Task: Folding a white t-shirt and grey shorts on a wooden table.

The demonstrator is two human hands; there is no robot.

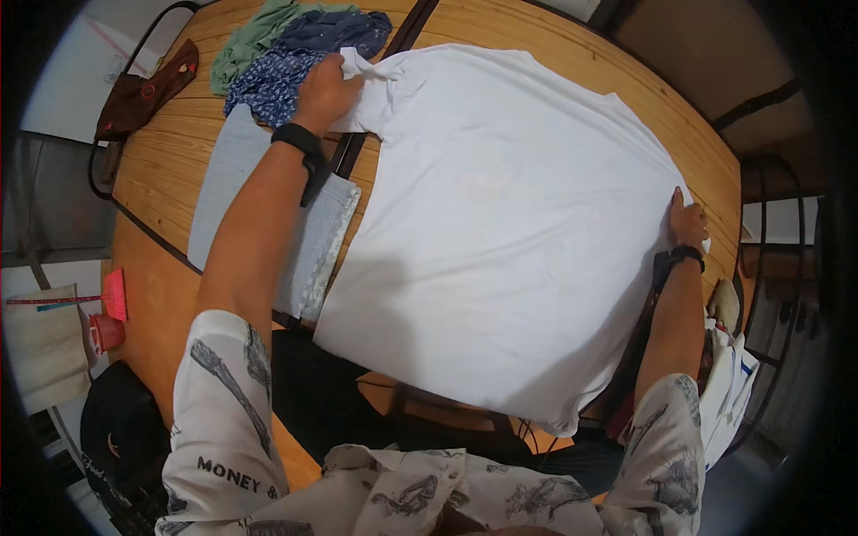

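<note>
**White shirt held at both sides on a wooden table**

A wooden tabletop fills most of the view. Spread across it lies a white shirt, its near edge reaching past the table's edge. To its left, a pale grey-blue garment lies flat, partly behind the left forearm. Beyond that sits a crumpled pile: green cloth, dark blue cloth and blue patterned cloth. At the right, light-coloured clothes are heaped; whether a container holds them cannot be told. The left hand is closed on the shirt's sleeve; the right hand grips its opposite side, thumb on top. At far left is a small red container, contents indistinct.
</note>
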